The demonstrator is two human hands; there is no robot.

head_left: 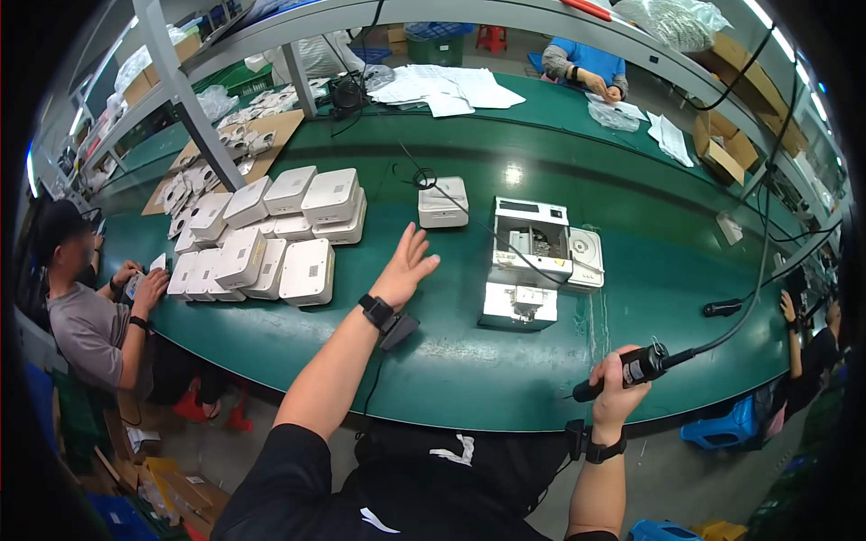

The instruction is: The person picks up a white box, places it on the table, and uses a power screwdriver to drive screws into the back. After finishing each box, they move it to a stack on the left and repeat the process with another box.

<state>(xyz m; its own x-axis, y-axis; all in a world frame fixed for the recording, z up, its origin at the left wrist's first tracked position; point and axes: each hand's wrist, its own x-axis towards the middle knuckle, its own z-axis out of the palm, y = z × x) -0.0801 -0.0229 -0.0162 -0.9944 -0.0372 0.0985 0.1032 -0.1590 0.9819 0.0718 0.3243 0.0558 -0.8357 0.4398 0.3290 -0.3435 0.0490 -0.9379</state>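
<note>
My right hand [621, 389] is wrapped round a black electric screwdriver [642, 364] near the table's front edge. Its tip points left and its cable runs off to the upper right. My left hand [406, 269] is stretched out over the table with fingers apart and nothing in it. Just beyond those fingers sits a single white plastic box [443, 204]. Between my hands, farther back, stands a white and metal fixture [530, 242] with an open top section. A silver block [519, 307] forms its near end, and a white round-faced part [585, 260] is against its right side.
Stacked white boxes [307, 270] fill the table's left side. Behind them, small white parts lie on cardboard [280, 135]. A black screwdriver-like tool [722, 308] rests at right. Papers [442, 88] are at the back. Co-workers sit left, right and across. A thin cable crosses the fixture.
</note>
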